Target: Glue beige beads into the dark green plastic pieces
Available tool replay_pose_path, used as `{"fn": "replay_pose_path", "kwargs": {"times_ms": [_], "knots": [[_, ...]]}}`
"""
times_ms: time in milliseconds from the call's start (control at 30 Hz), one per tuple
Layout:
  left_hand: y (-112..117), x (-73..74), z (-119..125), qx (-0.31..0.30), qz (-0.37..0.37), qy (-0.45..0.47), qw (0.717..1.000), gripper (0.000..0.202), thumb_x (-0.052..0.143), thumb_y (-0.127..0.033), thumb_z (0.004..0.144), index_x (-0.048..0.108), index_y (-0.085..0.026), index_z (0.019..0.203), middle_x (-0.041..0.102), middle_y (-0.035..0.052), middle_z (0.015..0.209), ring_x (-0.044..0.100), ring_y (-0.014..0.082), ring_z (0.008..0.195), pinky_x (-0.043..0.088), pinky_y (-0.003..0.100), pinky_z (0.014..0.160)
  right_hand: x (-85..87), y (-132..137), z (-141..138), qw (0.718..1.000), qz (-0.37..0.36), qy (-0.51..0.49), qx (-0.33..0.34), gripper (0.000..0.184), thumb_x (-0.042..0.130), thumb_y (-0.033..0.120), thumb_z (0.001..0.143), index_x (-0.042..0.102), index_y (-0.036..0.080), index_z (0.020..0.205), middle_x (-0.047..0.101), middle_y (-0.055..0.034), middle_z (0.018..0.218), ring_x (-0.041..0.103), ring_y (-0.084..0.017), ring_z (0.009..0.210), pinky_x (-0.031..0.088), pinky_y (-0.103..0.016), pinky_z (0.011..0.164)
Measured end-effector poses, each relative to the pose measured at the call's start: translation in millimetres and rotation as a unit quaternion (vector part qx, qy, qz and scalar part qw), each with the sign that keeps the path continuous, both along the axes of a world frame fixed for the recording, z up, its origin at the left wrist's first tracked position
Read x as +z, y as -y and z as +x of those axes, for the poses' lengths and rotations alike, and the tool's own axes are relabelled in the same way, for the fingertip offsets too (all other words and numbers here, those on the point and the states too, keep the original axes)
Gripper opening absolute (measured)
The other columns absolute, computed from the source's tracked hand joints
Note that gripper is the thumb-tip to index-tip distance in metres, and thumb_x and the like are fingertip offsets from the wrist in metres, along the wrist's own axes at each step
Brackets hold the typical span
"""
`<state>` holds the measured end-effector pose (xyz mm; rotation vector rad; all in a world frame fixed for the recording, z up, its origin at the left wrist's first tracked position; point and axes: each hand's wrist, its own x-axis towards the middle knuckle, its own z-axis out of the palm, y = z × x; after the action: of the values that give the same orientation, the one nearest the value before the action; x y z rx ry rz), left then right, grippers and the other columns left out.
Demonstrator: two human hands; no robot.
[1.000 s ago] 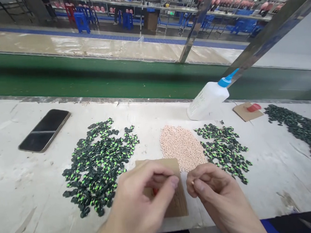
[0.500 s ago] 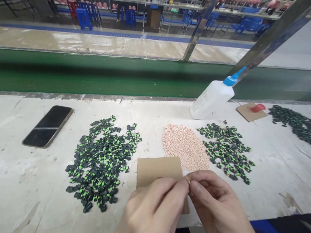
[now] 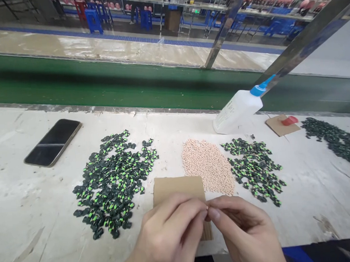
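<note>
The green conveyor belt (image 3: pixel 98 84) runs across the far side, out of reach, and the white table (image 3: pixel 26 207) in front of it carries everything within arm's length. On the table the stock lies in loose heaps fanned out ahead of the hands, probably so each kind can be picked without searching: a broad pile of black-and-green parts (image 3: pixel 115 180) to the left, a smaller pile of the same parts (image 3: pixel 255 169) to the right, a darker strip of parts (image 3: pixel 342 146) far right, and a mound of pale pink pellets (image 3: pixel 208 164) in the middle. A white squeeze bottle (image 3: pixel 236 110) with a blue nozzle lies tilted behind the pellets, and a phone (image 3: pixel 53 142) rests face up well off to the left, apart from the piles. A brown cardboard square (image 3: pixel 178 187) lies directly under the hands, seemingly as a work pad. A small cardboard scrap with a red cap (image 3: pixel 282 123) sits near the bottle. Nearest the camera, the left hand (image 3: pixel 168 236) and right hand (image 3: pixel 246 230) meet above the near edge of the cardboard, thumb and forefinger of each pressed together tip to tip. Whatever small piece each grip pinches is hidden between the fingertips; its colour and shape cannot be told.
</note>
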<state>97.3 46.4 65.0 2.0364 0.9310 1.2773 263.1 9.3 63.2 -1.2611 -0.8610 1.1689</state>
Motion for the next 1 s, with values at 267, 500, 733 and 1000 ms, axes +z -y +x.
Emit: {"fn": "replay_pose_path", "kwargs": {"times_ms": [267,500,733,1000], "knots": [[14,8.8,3,0.020,-0.198,0.109,0.974,0.025,0.064,-0.001,0.091,0.070,-0.025,0.090,0.075,-0.0046,0.086,0.072,0.0090,0.073,0.057,0.013,0.070,8.1,-2,-3,0.996,0.034,0.069,0.045,0.008,0.083,0.028,0.087,0.087,0.034,0.083,0.083,-0.0023,0.081,0.080,-0.016,0.074,0.065,-0.016,0.066],[15,13.8,-2,0.021,-0.216,0.093,0.972,0.022,0.067,-0.002,0.089,0.072,-0.023,0.085,0.073,-0.0047,0.080,0.070,0.0088,0.069,0.055,0.013,0.067,9.6,7,-12,0.998,0.012,0.056,0.012,0.008,0.085,0.037,0.086,0.084,0.031,0.081,0.079,-0.0018,0.081,0.076,-0.016,0.077,0.064,-0.020,0.072],[20,2.2,-10,0.005,-0.260,0.132,0.956,0.023,0.069,-0.006,0.088,0.079,-0.027,0.090,0.078,-0.0049,0.082,0.075,0.0096,0.069,0.059,0.013,0.067,12.4,6,1,0.970,0.071,0.193,0.131,0.014,0.067,0.018,0.098,0.072,0.029,0.091,0.072,0.0007,0.083,0.071,-0.013,0.075,0.061,-0.017,0.068],[28,-17.4,-32,0.113,-0.281,0.081,0.949,0.025,0.068,-0.011,0.092,0.084,-0.031,0.094,0.081,-0.0043,0.092,0.078,0.0094,0.074,0.059,0.008,0.065,-20.0,20,19,0.897,0.135,0.397,0.141,0.025,0.056,0.003,0.099,0.065,0.025,0.106,0.069,-0.0026,0.097,0.070,-0.013,0.093,0.059,-0.018,0.081]]}}
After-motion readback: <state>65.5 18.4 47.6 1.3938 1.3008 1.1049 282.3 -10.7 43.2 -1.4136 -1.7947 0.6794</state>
